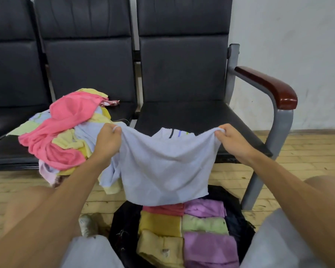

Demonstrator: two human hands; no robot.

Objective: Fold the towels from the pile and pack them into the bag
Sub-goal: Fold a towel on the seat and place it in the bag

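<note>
Black padded seats [182,117] are standing on a pale wooden plank floor [307,151]. A loose pile of pink, yellow and blue towels [66,120] is lying on the middle seat [124,111]; a black fabric bag [124,229] is sitting on the floor.

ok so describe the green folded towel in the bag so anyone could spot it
Find the black bag open on the floor beneath the held-up pale blue towel. Folded towels lie in it in two columns; the green towel is the middle one of the right column. It is the only light green piece there, between two purple towels.
</note>
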